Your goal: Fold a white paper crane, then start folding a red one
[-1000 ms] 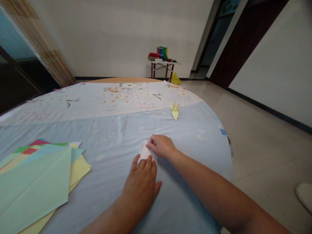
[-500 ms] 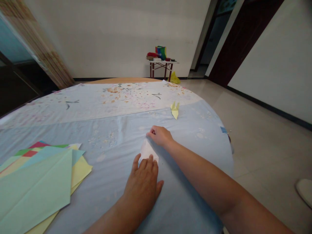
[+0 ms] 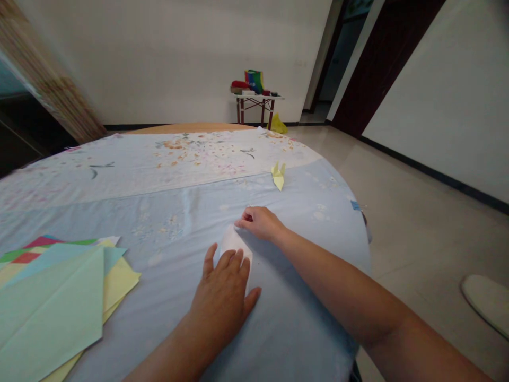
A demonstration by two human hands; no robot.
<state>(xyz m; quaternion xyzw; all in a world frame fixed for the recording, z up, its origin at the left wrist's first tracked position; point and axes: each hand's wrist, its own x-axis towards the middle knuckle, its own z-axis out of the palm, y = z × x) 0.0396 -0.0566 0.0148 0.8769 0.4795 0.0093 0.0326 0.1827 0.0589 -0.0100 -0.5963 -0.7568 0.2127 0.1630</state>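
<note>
A small folded white paper (image 3: 231,241) lies on the light blue floral tablecloth (image 3: 167,212). My left hand (image 3: 222,294) lies flat on the paper's near end, fingers stretched out and pressing it down. My right hand (image 3: 260,223) is at the paper's far tip with its fingers curled together in a pinch on that tip. Most of the paper is hidden under my left fingers.
A stack of coloured paper sheets (image 3: 59,292) lies at the left near edge. A small yellow folded paper figure (image 3: 278,175) sits farther back on the cloth. The table's round edge drops off at the right. A small side table (image 3: 254,103) stands by the far wall.
My right hand has slid away from me along the paper to its far tip, uncovering more white paper. My left hand stays pressing. The view has shifted slightly.
</note>
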